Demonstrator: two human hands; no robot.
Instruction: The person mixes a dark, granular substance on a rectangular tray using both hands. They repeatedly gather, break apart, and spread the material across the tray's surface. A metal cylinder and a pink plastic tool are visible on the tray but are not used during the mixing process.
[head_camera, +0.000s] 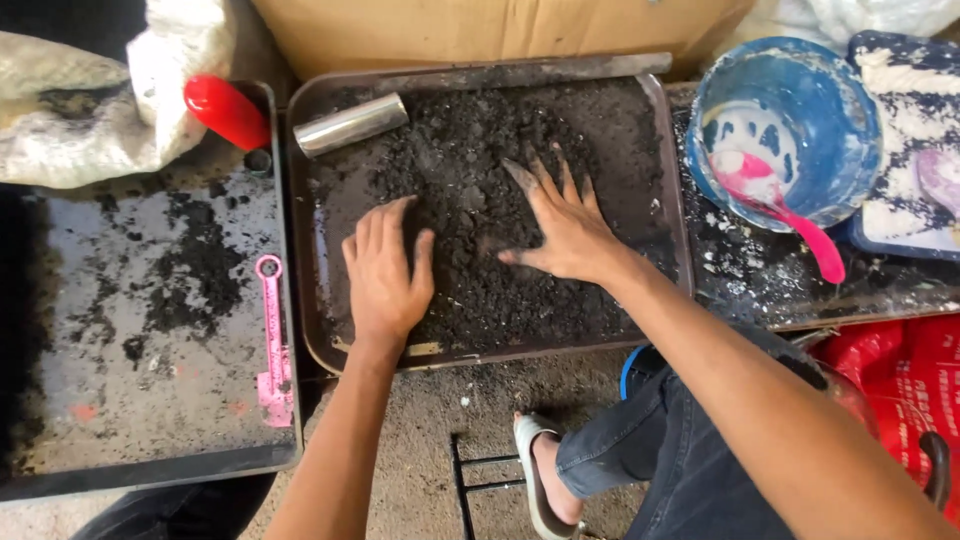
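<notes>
A brown metal tray (672, 150) on the ground holds a layer of dark, crumbly black powder (470, 160). My left hand (385, 270) lies flat on the powder at the tray's near left, fingers together and pointing away from me. Pressed into the powder at the tray's middle is my right hand (562, 225), its blackened fingers spread wide. Neither hand holds anything. A shiny metal cylinder (350, 124) lies on its side in the tray's far left corner.
A second flat tray (60, 460) at left carries powder smears, a pink flat tool (272, 340) and a red handle (226, 110). At right sit a blue bucket (800, 70) with a pink scoop (790, 215), and a red bag (900, 370). My sandalled foot (540, 480) is below.
</notes>
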